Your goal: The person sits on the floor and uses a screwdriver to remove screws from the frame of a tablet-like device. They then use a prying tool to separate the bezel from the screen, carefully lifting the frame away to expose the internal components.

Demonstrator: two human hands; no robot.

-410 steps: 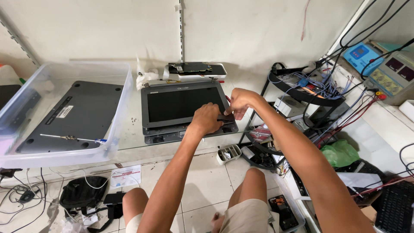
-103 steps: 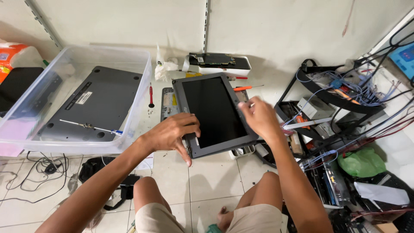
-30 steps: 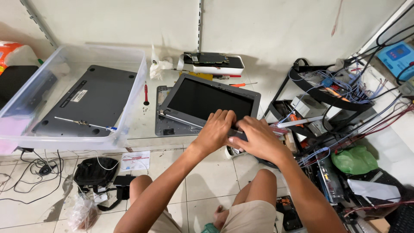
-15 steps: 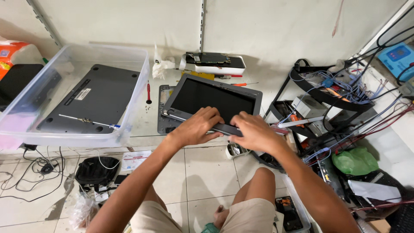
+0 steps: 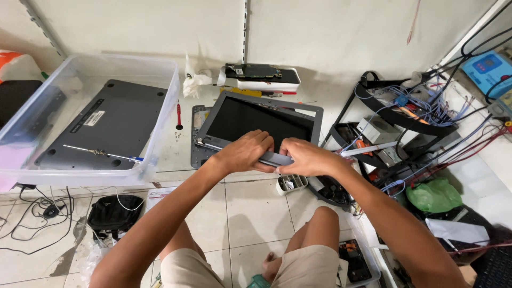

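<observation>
The laptop screen panel (image 5: 261, 120) lay tilted on the pale counter (image 5: 170, 149), its dark glass framed in grey, the near edge hanging just over the counter's lip. Both hands were curled closed along that near edge: the left hand (image 5: 242, 152) gripped the hinge bar at the lower left, and the right hand (image 5: 306, 157) clamped the same edge just beside it, fingers wrapped under.

To the left stood a clear plastic bin (image 5: 160, 106) holding a flat grey laptop base cover (image 5: 106, 125), matte, with a small white rectangular label near its upper left. A thin metal tool with a blue handle (image 5: 104, 153) lay across the cover. Between bin and panel a red-handled screwdriver (image 5: 178, 114) rested on the counter, pointing away. Behind the panel sat a white oblong box (image 5: 261, 82) with a dark circuit board (image 5: 256, 71) on top, and a crumpled white cloth (image 5: 194, 80) just beside it.

On the right, a black wire rack (image 5: 405, 114) carried tangled blue and white cables. A green plastic bag (image 5: 434, 194) slumped below it. A blue boxy instrument (image 5: 488, 69) stood on the shelf at far right. On the tiled floor (image 5: 245, 224) sat a small black pouch (image 5: 114, 213) and loose black cords (image 5: 37, 213).
</observation>
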